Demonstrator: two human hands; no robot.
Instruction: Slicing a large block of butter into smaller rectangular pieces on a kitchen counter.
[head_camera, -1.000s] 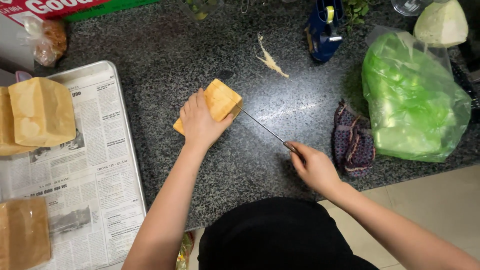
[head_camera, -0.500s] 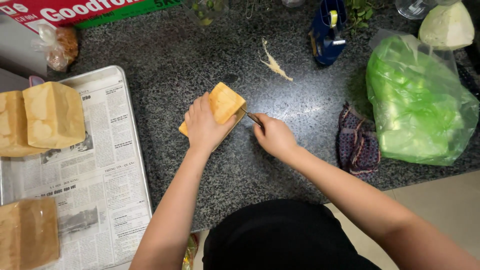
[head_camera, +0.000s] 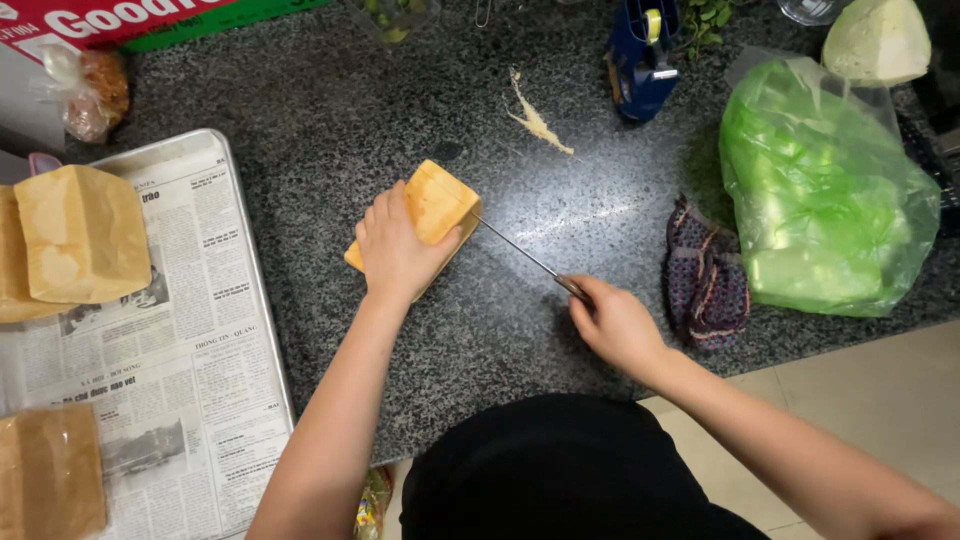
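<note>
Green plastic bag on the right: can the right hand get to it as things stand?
Probably yes. The right hand holds a knife near the green plastic bag; only a patterned cloth lies between, low on the counter.

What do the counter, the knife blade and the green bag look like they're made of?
Counter: polished speckled stone, likely granite, with glare streaks. Blade: thin bright metal, probably steel. Green bag: thin translucent plastic, crinkled and shiny.
</note>
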